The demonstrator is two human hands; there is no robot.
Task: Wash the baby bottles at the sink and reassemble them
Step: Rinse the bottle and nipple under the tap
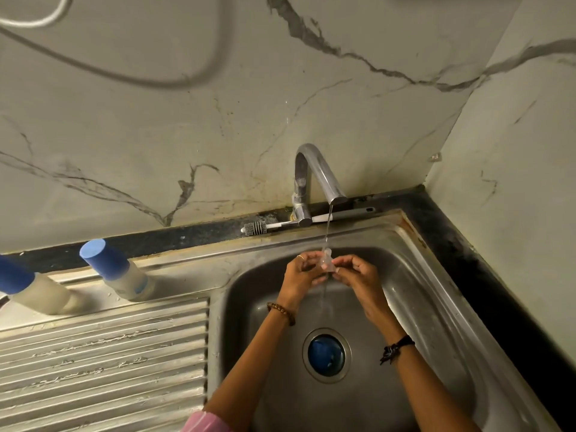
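Observation:
A clear silicone bottle nipple (326, 260) is held under a thin stream of water from the steel tap (314, 179). My left hand (302, 274) and my right hand (355, 272) pinch it from either side over the steel sink (436, 294). Two baby bottles with blue caps stand on the ribbed drainboard at the left: one (120, 271) nearer the sink, another (28, 286) at the frame's left edge. A bottle brush (258, 227) with a grey handle lies on the ledge behind the tap.
A blue object (325, 353) sits in the sink drain. The ribbed drainboard (103, 363) is wet. A dark counter strip (486, 275) runs along the marble walls at the back and right. A cable (124, 73) hangs on the back wall.

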